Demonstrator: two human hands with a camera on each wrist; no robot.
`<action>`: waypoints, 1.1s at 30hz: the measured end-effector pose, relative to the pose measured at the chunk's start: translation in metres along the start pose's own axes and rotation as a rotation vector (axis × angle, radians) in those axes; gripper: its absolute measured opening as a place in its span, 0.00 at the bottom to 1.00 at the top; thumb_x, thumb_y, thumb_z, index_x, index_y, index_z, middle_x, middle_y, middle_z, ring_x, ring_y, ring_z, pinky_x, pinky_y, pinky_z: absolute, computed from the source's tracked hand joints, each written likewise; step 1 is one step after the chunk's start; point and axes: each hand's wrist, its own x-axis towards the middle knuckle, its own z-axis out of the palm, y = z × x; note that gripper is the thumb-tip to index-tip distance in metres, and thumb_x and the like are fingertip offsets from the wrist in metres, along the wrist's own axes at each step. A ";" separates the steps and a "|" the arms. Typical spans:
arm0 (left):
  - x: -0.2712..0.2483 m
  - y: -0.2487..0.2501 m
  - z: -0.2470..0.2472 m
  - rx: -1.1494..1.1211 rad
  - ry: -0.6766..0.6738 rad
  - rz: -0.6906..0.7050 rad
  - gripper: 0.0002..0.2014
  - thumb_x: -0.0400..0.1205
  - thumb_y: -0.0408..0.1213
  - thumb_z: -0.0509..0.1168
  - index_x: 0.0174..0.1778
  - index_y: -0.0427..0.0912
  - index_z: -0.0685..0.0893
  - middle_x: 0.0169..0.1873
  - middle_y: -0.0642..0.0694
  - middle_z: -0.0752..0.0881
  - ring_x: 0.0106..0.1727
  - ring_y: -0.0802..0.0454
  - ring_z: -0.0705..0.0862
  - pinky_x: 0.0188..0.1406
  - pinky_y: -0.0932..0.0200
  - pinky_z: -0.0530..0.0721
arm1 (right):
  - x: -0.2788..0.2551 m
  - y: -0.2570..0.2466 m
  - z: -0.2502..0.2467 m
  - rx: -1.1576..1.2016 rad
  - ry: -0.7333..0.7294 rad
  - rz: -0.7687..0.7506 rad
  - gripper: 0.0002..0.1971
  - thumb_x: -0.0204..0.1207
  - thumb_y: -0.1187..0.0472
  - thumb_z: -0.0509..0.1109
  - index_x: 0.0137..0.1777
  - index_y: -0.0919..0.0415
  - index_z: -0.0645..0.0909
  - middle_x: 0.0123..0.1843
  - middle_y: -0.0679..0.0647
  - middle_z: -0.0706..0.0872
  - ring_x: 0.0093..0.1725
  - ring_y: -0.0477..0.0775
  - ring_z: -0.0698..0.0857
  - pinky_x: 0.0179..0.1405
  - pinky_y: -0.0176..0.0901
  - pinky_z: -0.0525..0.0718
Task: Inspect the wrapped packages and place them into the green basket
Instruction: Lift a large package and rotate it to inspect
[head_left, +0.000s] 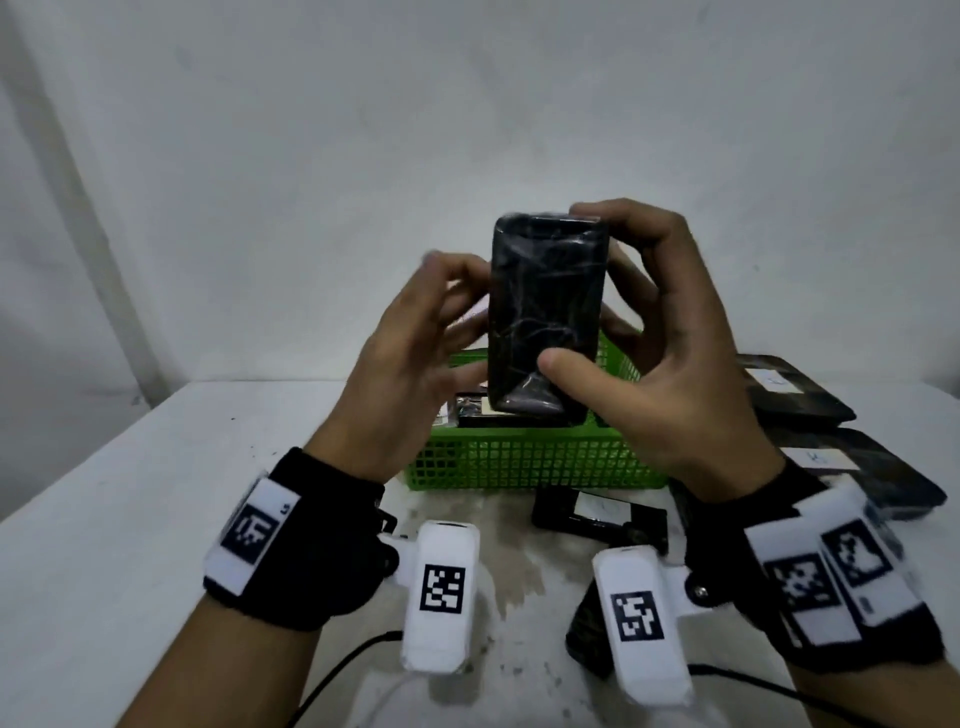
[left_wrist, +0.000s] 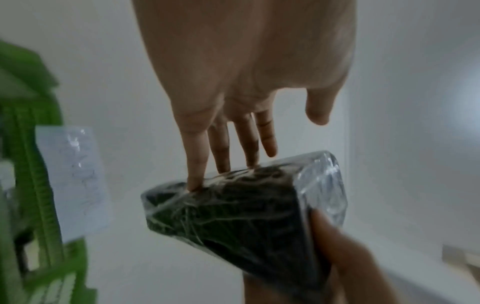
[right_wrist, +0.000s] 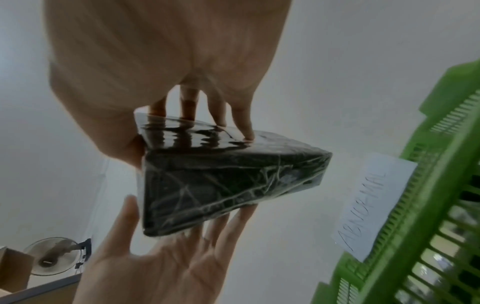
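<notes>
Package (head_left: 548, 312) upright, long axis 12–6, above basket (head_left: 524, 462). Right hand (head_left: 670, 374) grasps it top and bottom; left hand (head_left: 415, 353) at 9, fingers relaxed, touching its edge.

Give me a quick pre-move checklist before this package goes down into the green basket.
1. Right hand grip on the wrapped package: ok, thumb in front and fingers behind.
2. Left hand support: ok, straight fingers touch the package's side.
3. Wrap intact: cannot tell, film is wrinkled and only some faces show.
4. Package over the green basket: ok, it is held above it.
5. Room in the basket: cannot tell, at least one dark package lies inside, the rest is hidden.
6. Basket label: not ok, it reads ABNORMAL; confirm it suits this package.
</notes>
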 end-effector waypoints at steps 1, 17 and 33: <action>0.001 0.001 -0.001 -0.025 0.043 -0.030 0.23 0.86 0.58 0.52 0.61 0.43 0.80 0.53 0.48 0.88 0.56 0.51 0.88 0.43 0.54 0.88 | 0.000 -0.002 -0.002 -0.014 -0.024 -0.029 0.35 0.70 0.77 0.78 0.74 0.60 0.70 0.74 0.51 0.77 0.78 0.55 0.77 0.71 0.59 0.83; 0.004 -0.018 -0.010 0.055 -0.162 -0.180 0.41 0.66 0.40 0.71 0.78 0.37 0.70 0.66 0.37 0.82 0.59 0.43 0.85 0.54 0.51 0.86 | 0.003 0.023 -0.011 0.251 -0.011 0.679 0.44 0.64 0.30 0.76 0.79 0.23 0.58 0.73 0.44 0.85 0.67 0.56 0.88 0.63 0.65 0.87; 0.004 -0.031 -0.012 0.246 -0.211 -0.123 0.38 0.70 0.33 0.73 0.77 0.49 0.69 0.67 0.51 0.82 0.65 0.55 0.84 0.59 0.56 0.83 | 0.000 0.030 -0.006 0.260 0.147 0.608 0.49 0.70 0.65 0.81 0.83 0.36 0.56 0.58 0.51 0.92 0.52 0.52 0.94 0.43 0.51 0.92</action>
